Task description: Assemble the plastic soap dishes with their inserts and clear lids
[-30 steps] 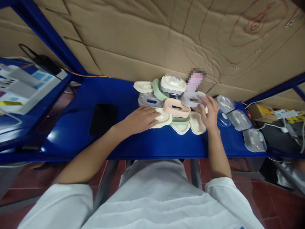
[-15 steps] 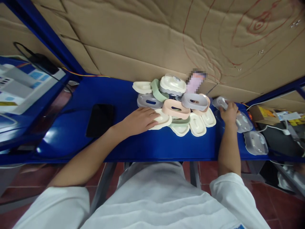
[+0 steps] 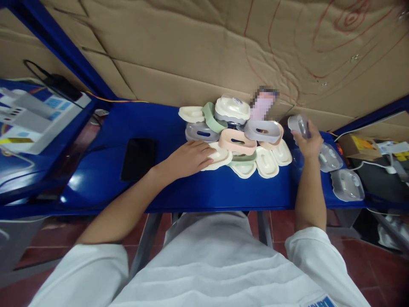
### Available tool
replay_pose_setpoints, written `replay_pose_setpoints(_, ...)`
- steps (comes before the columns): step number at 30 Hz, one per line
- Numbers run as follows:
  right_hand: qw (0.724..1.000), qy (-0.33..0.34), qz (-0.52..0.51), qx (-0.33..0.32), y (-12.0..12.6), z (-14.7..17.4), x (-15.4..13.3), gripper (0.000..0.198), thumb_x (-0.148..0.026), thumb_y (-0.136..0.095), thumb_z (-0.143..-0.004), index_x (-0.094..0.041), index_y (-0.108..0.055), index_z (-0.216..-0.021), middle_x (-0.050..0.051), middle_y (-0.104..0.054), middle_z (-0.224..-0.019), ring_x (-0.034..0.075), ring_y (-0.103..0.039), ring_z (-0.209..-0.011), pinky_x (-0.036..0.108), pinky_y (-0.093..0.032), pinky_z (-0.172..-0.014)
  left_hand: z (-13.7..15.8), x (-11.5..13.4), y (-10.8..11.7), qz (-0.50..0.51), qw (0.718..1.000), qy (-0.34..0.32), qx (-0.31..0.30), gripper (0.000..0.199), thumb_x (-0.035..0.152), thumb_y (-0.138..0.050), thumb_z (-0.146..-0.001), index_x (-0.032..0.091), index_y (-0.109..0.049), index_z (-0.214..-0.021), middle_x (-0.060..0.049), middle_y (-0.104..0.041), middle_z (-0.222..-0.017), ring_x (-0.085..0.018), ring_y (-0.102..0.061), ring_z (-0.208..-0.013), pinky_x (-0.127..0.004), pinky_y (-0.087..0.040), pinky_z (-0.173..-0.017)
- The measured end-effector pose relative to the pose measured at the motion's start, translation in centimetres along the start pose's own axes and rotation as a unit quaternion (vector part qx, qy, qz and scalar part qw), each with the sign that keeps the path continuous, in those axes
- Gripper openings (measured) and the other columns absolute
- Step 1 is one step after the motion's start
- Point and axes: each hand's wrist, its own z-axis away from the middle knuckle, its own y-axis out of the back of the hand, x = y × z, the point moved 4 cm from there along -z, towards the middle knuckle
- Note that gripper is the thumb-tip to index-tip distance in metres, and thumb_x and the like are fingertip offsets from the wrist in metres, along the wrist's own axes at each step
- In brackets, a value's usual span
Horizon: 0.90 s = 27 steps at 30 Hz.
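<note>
My right hand (image 3: pixel 309 140) is closed around a clear plastic soap-box lid (image 3: pixel 298 125), held above the blue table's right part. My left hand (image 3: pixel 190 158) lies over the left end of a cream soap-dish tray (image 3: pixel 222 157), fingers stretched and thumb apart. Behind that tray are a peach soap-box base (image 3: pixel 238 142) with a slot, a green ring-like piece (image 3: pixel 213 119) and a grey-purple base (image 3: pixel 200 133). A cream soap box with a clear lid (image 3: pixel 232 108) sits at the back. More cream trays (image 3: pixel 267 162) lie at the pile's front right.
Two more clear lids (image 3: pixel 347 185) lie right of my right arm. A black phone (image 3: pixel 138 158) rests at left on the blue table (image 3: pixel 191 194). A cardboard wall (image 3: pixel 179 51) stands behind; an open cardboard box (image 3: pixel 361 147) is at the far right.
My right hand has lifted the clear lid upward from the table and tilted it. My left hand stays on the cream tray. The view has shifted slightly.
</note>
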Motion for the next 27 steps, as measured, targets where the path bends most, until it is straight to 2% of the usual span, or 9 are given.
replay_pose_setpoints(2, 1.000, 0.021, -0.013, 0.008, 0.1, 0.4, -1.4, 0.081, -0.053, -0.069, -0.102, -0.011, -0.047, -0.167, 0.021, -0.054, -0.168, 0.028, -0.052, -0.155, 0.036, -0.037, -0.130, 0.0, 0.1, 0.0, -0.003, 1.000, -0.001, 0.001, 0.037, 0.034, -0.045, -0.116, 0.017, -0.071, -0.136, -0.013, -0.076, -0.134, -0.031, -0.070, -0.124, -0.046, -0.052, -0.110)
replay_pose_setpoints(4, 1.000, 0.012, -0.015, 0.003, 0.1, 0.7, -2.5, 0.075, -0.056, -0.071, -0.100, -0.016, -0.056, -0.162, 0.018, -0.060, -0.163, 0.029, -0.057, -0.150, 0.038, -0.040, -0.128, 0.0, 0.1, 0.0, -0.002, 1.000, -0.003, 0.003, 0.036, 0.035, -0.045, -0.116, 0.018, -0.071, -0.134, -0.013, -0.076, -0.133, -0.031, -0.070, -0.123, -0.045, -0.052, -0.109)
replay_pose_setpoints(8, 0.997, -0.071, 0.012, 0.019, -0.2, 1.4, -2.9, 0.073, -0.060, -0.069, -0.099, -0.018, -0.061, -0.158, 0.020, -0.061, -0.161, 0.040, -0.055, -0.147, 0.057, -0.042, -0.125, 0.0, 0.2, 0.0, -0.003, 1.000, -0.007, 0.005, 0.037, 0.035, -0.043, -0.117, 0.017, -0.071, -0.134, -0.013, -0.076, -0.131, -0.031, -0.070, -0.124, -0.045, -0.052, -0.109)
replay_pose_setpoints(10, 0.995, -0.095, 0.021, 0.024, -0.3, 1.7, -2.5, 0.072, -0.057, -0.068, -0.099, -0.019, -0.060, -0.160, 0.021, -0.059, -0.163, 0.045, -0.052, -0.148, 0.068, -0.039, -0.123, 0.0, 0.3, 0.0, -0.005, 1.000, -0.007, 0.002, 0.038, 0.034, -0.042, -0.117, 0.017, -0.070, -0.136, -0.014, -0.076, -0.130, -0.031, -0.070, -0.124, -0.046, -0.052, -0.109)
replay_pose_setpoints(12, 0.994, -0.107, 0.012, 0.017, -0.4, 1.7, -2.1, 0.068, -0.053, -0.065, -0.100, -0.022, -0.060, -0.160, 0.019, -0.057, -0.165, 0.046, -0.048, -0.151, 0.073, -0.035, -0.123, 0.0, 0.4, 0.1, -0.002, 1.000, -0.006, 0.002, 0.038, 0.033, -0.041, -0.117, 0.017, -0.070, -0.137, -0.015, -0.076, -0.130, -0.032, -0.070, -0.124, -0.046, -0.052, -0.109)
replay_pose_setpoints(14, 0.994, -0.106, -0.011, 0.003, -0.4, 1.5, -1.7, 0.063, -0.050, -0.063, -0.102, -0.023, -0.061, -0.159, 0.018, -0.057, -0.166, 0.042, -0.048, -0.153, 0.069, -0.034, -0.126, 0.1, 0.5, 0.3, 0.005, 1.000, -0.003, 0.004, 0.037, 0.033, -0.043, -0.116, 0.017, -0.071, -0.135, -0.015, -0.076, -0.130, -0.033, -0.070, -0.123, -0.047, -0.053, -0.108)
replay_pose_setpoints(19, 0.993, -0.093, -0.065, -0.016, 0.2, 0.6, -0.8, 0.056, -0.039, -0.058, -0.106, -0.019, -0.060, -0.158, 0.014, -0.062, -0.163, 0.026, -0.057, -0.151, 0.048, -0.039, -0.130, 0.1, 0.6, 0.3, 0.012, 1.000, -0.001, -0.002, 0.038, 0.033, -0.043, -0.116, 0.015, -0.070, -0.136, -0.016, -0.075, -0.134, -0.034, -0.069, -0.126, -0.049, -0.053, -0.110)
replay_pose_setpoints(23, 0.989, -0.091, -0.117, -0.009, 0.7, 0.7, -0.3, 0.054, -0.040, -0.053, -0.110, -0.016, -0.060, -0.159, 0.013, -0.062, -0.163, 0.022, -0.059, -0.151, 0.041, -0.044, -0.127, 0.1, 0.4, 0.1, 0.017, 1.000, 0.006, -0.007, 0.040, 0.034, -0.041, -0.116, 0.016, -0.070, -0.137, -0.016, -0.075, -0.135, -0.034, -0.068, -0.128, -0.050, -0.052, -0.112)
replay_pose_setpoints(27, 0.984, -0.088, -0.158, 0.006, 1.0, 0.9, -0.2, 0.049, -0.034, -0.064, -0.103, -0.015, -0.069, -0.148, 0.013, -0.068, -0.156, 0.022, -0.065, -0.145, 0.038, -0.045, -0.126, 0.1, 0.3, 0.0, 0.027, 1.000, 0.005, -0.005, 0.041, 0.035, -0.041, -0.117, 0.016, -0.070, -0.139, -0.016, -0.074, -0.138, -0.034, -0.068, -0.129, -0.051, -0.053, -0.113)
